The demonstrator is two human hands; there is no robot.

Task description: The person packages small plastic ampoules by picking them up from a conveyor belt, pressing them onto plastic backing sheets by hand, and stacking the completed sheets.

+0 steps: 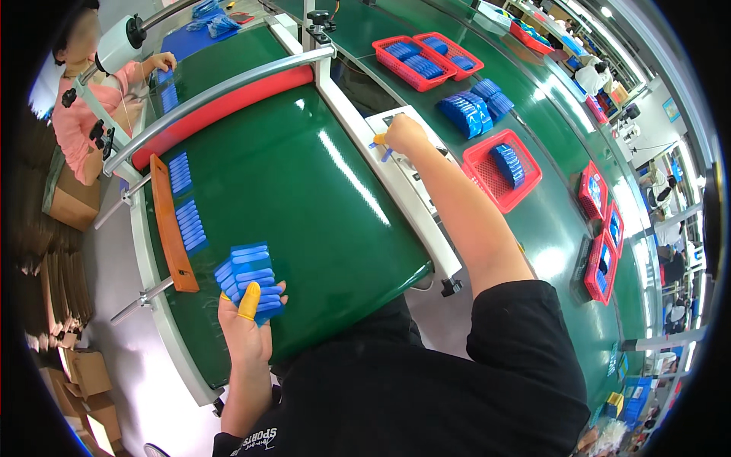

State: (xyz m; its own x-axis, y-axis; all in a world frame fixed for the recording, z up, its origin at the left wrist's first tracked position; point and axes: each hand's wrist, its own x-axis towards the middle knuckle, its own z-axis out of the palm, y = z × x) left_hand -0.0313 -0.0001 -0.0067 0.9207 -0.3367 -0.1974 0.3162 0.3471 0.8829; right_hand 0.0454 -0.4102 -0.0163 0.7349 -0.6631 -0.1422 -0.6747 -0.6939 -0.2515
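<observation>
My left hand [247, 324], a yellow finger cot on its thumb, grips a fanned stack of flat blue packs [255, 276] with rows of light-blue oblong pieces. It is held above the near left part of the green conveyor belt [282, 190]. My right arm reaches across the belt's white side rail. Over a white panel [415, 164] beside the belt, my right hand [406, 135] has its fingers closed, with yellow on a fingertip. A small blue stick-shaped piece [387, 154] shows at those fingertips. Two more blue packs [190, 225] lie on the belt along an orange guide bar [169, 228].
A metal bar and red roller [228, 114] span the belt's far end. On the right-hand green conveyor stand red baskets [502, 171] of blue packs, with loose packs [468, 114] between them. Across the roller, another person [99, 114] works at the far left. Cardboard boxes [72, 198] stand left.
</observation>
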